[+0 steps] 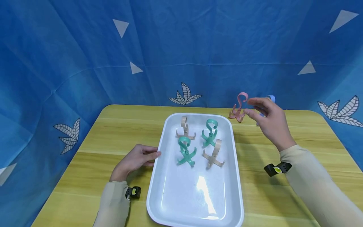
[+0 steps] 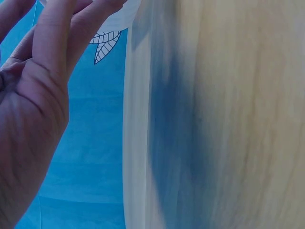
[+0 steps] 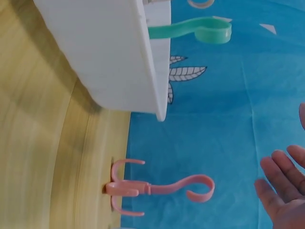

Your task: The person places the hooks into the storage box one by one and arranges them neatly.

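A white tray [image 1: 195, 192] lies on the wooden table. My left hand [image 1: 136, 160] is at its left side, thumb over the rim and fingers at the edge, holding it. In the tray stand two green hooks [image 1: 187, 154] and two beige hooks [image 1: 214, 154], each with a curled top and several prongs. My right hand [image 1: 270, 121] is raised beyond the tray's far right corner, thumb and fingers apart, nothing between them. Just left of its fingertips a pink hook [image 3: 167, 187] stands upright on the table. Behind this hand a blue hook [image 1: 271, 98] is mostly hidden.
The wooden table [image 1: 99, 170] ends at a blue cloth backdrop [image 1: 181, 41] with white triangles and leaf prints. Both far hooks stand near the table's back edge. The tray's raised wall [image 3: 105, 52] stands between its hooks and the pink one.
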{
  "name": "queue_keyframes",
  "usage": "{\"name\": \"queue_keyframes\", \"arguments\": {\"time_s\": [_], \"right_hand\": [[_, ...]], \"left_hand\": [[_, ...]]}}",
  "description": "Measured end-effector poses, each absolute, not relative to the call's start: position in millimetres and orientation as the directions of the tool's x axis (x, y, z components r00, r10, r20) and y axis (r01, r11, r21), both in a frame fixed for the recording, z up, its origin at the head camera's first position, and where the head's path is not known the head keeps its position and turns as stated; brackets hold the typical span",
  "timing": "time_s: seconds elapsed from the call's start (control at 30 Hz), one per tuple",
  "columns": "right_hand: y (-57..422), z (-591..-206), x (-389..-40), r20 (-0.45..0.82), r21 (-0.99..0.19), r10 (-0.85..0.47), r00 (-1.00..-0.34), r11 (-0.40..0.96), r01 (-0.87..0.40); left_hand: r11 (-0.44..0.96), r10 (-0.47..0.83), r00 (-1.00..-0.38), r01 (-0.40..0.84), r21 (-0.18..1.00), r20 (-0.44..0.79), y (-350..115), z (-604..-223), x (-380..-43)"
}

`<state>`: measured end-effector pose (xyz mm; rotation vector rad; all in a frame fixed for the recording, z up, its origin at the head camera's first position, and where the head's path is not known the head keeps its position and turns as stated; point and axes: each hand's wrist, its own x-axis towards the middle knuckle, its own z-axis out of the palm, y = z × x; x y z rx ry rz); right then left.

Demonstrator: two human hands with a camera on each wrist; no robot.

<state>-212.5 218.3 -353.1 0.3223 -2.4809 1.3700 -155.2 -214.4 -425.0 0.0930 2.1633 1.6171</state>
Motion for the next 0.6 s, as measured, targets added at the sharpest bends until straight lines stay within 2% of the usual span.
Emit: {"name": "queue_keyframes", "arguments": {"time_s": [0.33,0.6], "right_hand": [[222,-356,-229,0.326,-0.784,-0.032,-0.945,0.550,-0.289],[223,-359,-252,0.243,-0.843,0.004,-0.970,0.496,-0.209]], "left_hand": [[0.322,0.301,-0.901,-0.213,0.923,-0.313,-213,-427,-156],[0.320,0.308,-0.900,-0.208,0.924,-0.309,-215,-427,-156]]}}
